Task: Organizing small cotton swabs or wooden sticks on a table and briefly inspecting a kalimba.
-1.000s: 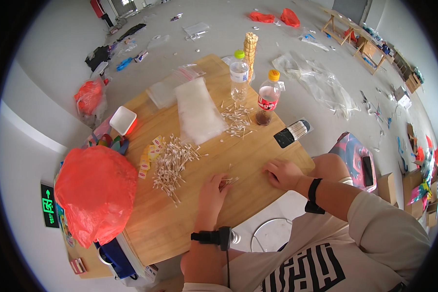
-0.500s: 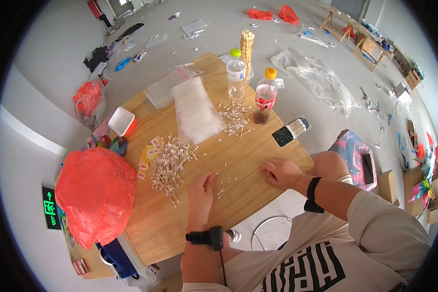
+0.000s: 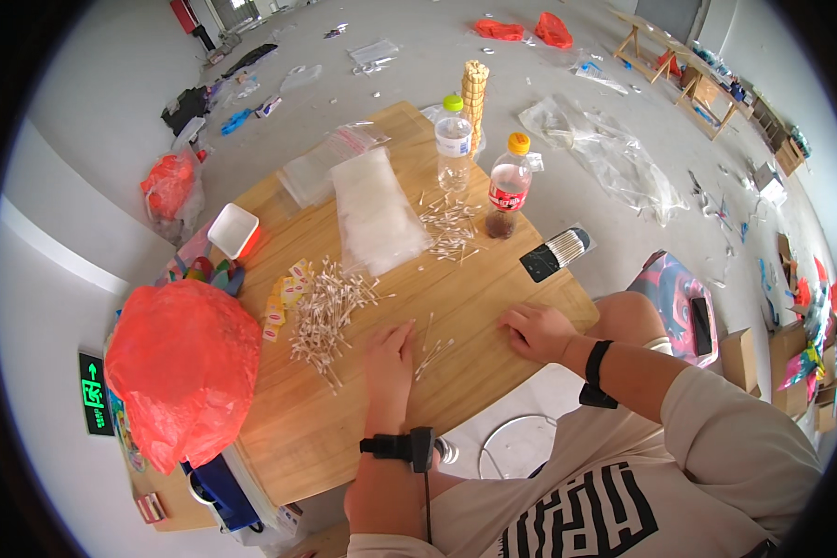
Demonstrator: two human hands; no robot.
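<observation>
Apparently set aside for elbow room, a red plastic bag (image 3: pixel 186 372) sits left of the swab heap (image 3: pixel 328 312), its contents hidden. Beyond and right of the heap, a yellow-capped bottle (image 3: pixel 508 192) holds a little dark drink. Just right of the heap, the left hand (image 3: pixel 390 363) lies loose, seemingly holding nothing; farther right, the right hand (image 3: pixel 538 330) is curled, any grasp untellable. Also right of the heap, a few swabs (image 3: pixel 430 357) lie, probably kept separate.

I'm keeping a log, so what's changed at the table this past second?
Your left hand has moved left, away from the few loose cotton swabs that were at its fingers; they now lie on the table to its right. Your right hand, the swab pile and the bottle with the yellow cap look unmoved.
</observation>
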